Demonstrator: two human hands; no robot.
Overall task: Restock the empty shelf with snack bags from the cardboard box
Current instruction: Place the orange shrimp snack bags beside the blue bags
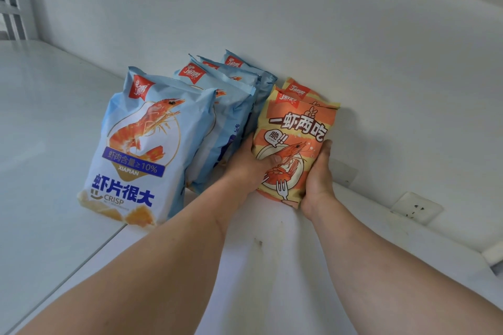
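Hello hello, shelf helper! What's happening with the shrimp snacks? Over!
Left hand and right hand both grip the front orange shrimp snack bag. Bag upright on white shelf, beside blue shrimp crisp bags. Nothing blocking.

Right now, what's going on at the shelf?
A person is setting an orange snack bag upright on the white shelf, left hand and right hand gripping its sides. Another orange bag stands behind it. A row of blue shrimp crisp bags stands just to its left.
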